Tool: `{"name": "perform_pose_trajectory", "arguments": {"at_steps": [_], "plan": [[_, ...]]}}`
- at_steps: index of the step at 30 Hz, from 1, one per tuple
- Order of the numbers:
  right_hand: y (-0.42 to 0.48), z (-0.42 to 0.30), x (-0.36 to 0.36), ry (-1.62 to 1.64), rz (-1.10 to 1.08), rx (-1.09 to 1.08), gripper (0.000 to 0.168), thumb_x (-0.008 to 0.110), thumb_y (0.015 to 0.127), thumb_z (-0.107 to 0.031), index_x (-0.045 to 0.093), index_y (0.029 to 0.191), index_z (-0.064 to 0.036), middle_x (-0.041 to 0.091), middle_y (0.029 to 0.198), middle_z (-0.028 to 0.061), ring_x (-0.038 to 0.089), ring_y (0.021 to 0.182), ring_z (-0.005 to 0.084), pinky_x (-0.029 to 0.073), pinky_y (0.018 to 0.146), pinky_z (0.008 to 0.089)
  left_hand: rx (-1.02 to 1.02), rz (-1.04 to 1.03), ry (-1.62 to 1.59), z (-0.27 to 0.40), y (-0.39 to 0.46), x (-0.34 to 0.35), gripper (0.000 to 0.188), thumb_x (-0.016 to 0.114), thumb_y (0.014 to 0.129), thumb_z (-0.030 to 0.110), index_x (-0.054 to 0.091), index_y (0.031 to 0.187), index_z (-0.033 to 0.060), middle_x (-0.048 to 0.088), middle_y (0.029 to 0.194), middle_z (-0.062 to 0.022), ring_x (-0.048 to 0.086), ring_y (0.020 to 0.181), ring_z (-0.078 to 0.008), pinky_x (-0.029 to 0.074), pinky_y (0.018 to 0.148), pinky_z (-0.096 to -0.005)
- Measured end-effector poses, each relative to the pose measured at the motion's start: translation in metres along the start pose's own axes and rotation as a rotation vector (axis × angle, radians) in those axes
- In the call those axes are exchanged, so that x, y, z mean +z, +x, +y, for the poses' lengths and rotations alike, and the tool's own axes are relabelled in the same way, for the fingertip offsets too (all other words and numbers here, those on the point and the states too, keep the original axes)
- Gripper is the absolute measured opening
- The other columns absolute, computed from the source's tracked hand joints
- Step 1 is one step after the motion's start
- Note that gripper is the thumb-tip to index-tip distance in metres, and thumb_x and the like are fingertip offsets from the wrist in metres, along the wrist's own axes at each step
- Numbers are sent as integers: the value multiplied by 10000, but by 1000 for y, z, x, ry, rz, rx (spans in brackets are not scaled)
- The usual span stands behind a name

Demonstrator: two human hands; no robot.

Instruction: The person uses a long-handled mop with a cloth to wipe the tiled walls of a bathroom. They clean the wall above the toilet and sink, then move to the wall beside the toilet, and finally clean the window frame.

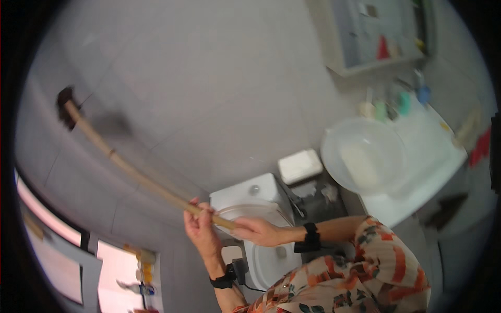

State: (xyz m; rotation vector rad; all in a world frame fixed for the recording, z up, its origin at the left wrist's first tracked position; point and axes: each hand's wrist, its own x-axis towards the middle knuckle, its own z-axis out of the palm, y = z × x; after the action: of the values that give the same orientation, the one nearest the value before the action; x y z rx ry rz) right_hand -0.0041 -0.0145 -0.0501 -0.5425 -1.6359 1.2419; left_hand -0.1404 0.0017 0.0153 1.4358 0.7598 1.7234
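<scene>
A long bamboo pole runs from my hands up to the left, and its dark brush-like head is at or near the grey tiled wall; contact cannot be made out. My left hand wraps around the pole a little above its lower end. Close beside it, my right hand grips the butt end. Both wrists wear black straps with small devices. Beneath my hands stands a white toilet, its tank against the wall and its bowl partly hidden by my arms.
Right of the toilet, a white box sits near a white washbasin counter bearing a translucent plastic basin. A mirrored cabinet hangs above. Bottles stand by the window at lower left.
</scene>
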Motion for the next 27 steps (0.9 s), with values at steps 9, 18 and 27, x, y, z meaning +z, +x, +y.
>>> {"name": "perform_pose_trajectory", "arguments": {"at_steps": [9, 18, 27], "plan": [[-58, 38, 10, -204, 253, -179, 247, 533, 870, -181, 455, 1044, -24, 521, 603, 146, 514, 525, 314, 392, 498, 366, -151, -142, -20, -13, -46, 15, 285, 520, 832, 4, 426, 1101, -14, 543, 850, -68, 507, 758, -148, 439, 732, -276], [-76, 25, 16, -240, 302, -169, 237, 523, 856, -135, 448, 1042, -8, 527, 877, 155, 545, 748, 325, 434, 628, 384, -126, -224, 95, -9, -64, 16, 249, 508, 857, 26, 426, 1090, -4, 539, 881, -61, 497, 769, -141, 412, 765, -270], [-118, 28, -36, 825, 750, 99, 520, 478, 910, -339, 306, 1289, -29, 506, 1103, 143, 538, 962, 225, 473, 781, 319, -140, -65, -87, -6, -69, 18, 206, 526, 867, 70, 433, 1049, 41, 502, 736, -36, 399, 554, -93, 373, 514, -231]]}}
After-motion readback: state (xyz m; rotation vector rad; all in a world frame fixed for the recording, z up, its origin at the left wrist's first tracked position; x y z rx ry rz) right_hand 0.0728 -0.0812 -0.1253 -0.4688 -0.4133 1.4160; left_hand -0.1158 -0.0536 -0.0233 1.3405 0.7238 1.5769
